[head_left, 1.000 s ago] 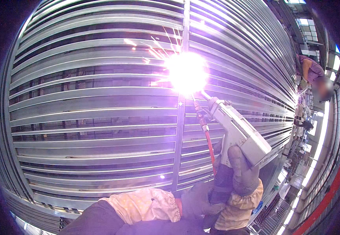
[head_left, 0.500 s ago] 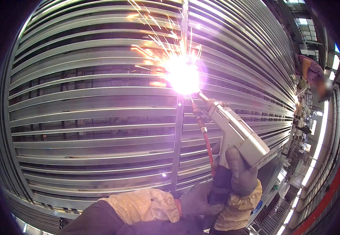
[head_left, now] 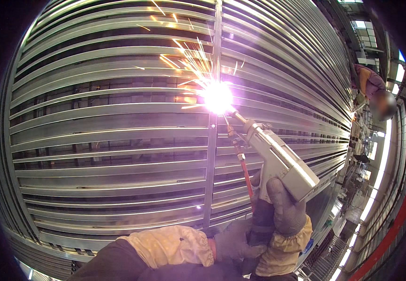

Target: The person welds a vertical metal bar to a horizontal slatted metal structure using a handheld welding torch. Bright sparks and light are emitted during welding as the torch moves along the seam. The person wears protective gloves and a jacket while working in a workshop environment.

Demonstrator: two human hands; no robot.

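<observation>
In my gloved right hand [head_left: 287,213] is a pale grey pistol-shaped welding gun [head_left: 280,159], its handle inside the closed fingers. A thin wire-feed nozzle with a red hose [head_left: 246,180] runs along the gun's left side. At the tip burns a white-violet glare, hiding the weld spot on the upright bar [head_left: 211,164] of a slatted metal frame [head_left: 114,157]. Sparks fly up and left. My gloved left hand [head_left: 233,241] closes around the gun's black cable [head_left: 261,225], just below the handle. Both forearms wear tan sleeve covers [head_left: 170,246].
Long metal slats spread to both sides of the upright bar, with dark gaps between them. At the far right another person [head_left: 374,89] bends over the same metalwork beside a small bright glow. A red strip [head_left: 390,229] and bright windows line the right edge.
The gun's tip has shifted slightly left and down along the upright bar. The glare has shrunk and the sparks are fewer. Both hands keep their holds.
</observation>
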